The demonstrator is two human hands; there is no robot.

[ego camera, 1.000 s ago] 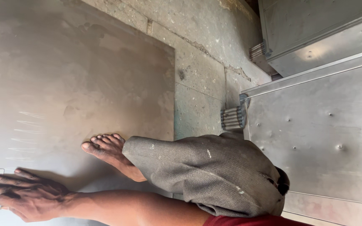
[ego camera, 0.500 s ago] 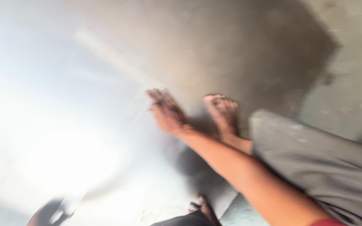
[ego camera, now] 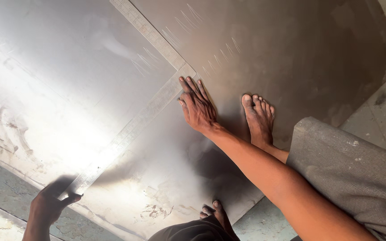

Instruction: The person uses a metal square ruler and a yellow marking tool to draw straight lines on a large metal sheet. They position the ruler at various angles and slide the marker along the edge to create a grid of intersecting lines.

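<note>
Metal sheet (ego camera: 90,89) — large, dull grey, flat on the floor, filling most of the view; glare washes out its left part, and short scratch marks sit near the upper middle.

Concrete floor (ego camera: 385,111) — bare, shown at the right edge and along the lower left border of the sheet.

Grey trouser leg (ego camera: 354,174) — coarse cloth, lower right, over the sheet's edge.

Steel square (ego camera: 148,107) — an L-shaped graduated rule lying flat on the sheet; one arm runs from the corner up to the top edge of the view, the other runs down-left to the sheet's lower edge. The corner lies just beside the right hand's fingertips.

Right hand (ego camera: 197,107) — fingers spread, palm down, pressing on the sheet and touching the corner of the square; it grips nothing.

Foot (ego camera: 259,118) — bare, planted on the sheet just beside the right hand.

Left hand (ego camera: 50,205) — lower left, in shadow and blurred, fingers pinched on the far end of the square's lower arm.

Second foot (ego camera: 215,214) — toes only, at the sheet's bottom edge.
</note>
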